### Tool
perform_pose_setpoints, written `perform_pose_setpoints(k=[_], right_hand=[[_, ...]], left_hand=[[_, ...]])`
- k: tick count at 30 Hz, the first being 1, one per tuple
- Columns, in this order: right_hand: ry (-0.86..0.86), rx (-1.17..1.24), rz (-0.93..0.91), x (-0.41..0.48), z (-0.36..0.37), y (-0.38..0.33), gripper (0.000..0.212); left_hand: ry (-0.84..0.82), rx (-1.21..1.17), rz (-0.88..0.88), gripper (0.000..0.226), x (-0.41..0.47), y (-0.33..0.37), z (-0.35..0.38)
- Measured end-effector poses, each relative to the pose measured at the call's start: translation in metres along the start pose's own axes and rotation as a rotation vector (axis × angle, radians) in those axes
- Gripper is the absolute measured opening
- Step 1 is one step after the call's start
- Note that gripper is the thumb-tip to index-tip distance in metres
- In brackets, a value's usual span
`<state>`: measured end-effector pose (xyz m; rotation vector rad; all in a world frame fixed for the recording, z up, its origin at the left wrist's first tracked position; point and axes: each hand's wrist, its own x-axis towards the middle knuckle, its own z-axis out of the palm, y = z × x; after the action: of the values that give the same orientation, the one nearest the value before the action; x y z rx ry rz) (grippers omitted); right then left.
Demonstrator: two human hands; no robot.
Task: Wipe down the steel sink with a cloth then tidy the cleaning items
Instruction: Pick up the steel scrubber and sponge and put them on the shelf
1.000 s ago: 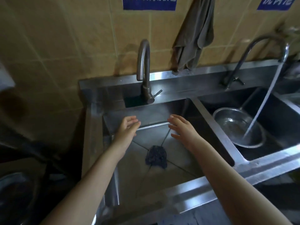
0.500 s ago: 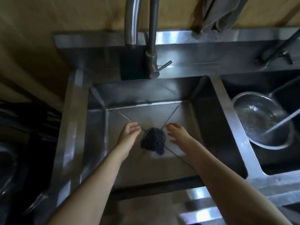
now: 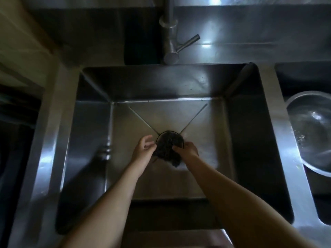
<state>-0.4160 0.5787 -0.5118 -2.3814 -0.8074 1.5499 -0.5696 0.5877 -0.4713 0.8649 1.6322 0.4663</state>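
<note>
I'm looking down into the steel sink [image 3: 241,140], metal bowl [image 3: 313,133] at 3 o'clock, tap [image 3: 172,42] at 12. Dark cloth [image 3: 168,147] sits bunched over the drain, dead centre. My left hand [image 3: 143,151] grabs its 9 o'clock edge, right hand [image 3: 189,151] its 3 o'clock edge.

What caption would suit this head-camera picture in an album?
Left hand and right hand hold a dark cloth in the steel sink.
</note>
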Motion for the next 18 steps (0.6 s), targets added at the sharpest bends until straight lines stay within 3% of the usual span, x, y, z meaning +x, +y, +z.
perform_pose_setpoints(k=[7,13,18], right_hand=[[0.14,-0.017,0.059,0.017,0.025,0.007,0.056],[0.152,-0.058,0.03,0.024,0.03,0.006,0.05],[0.142,0.093,0.026,0.021,0.028,0.001,0.054]], left_hand=[[0.018,0.014,0.013,0.031,0.017,-0.02,0.003],[0.016,-0.013,0.006,0.027,0.026,-0.021,0.001],[0.0,-0.095,-0.001,0.028,0.026,-0.015,-0.005]])
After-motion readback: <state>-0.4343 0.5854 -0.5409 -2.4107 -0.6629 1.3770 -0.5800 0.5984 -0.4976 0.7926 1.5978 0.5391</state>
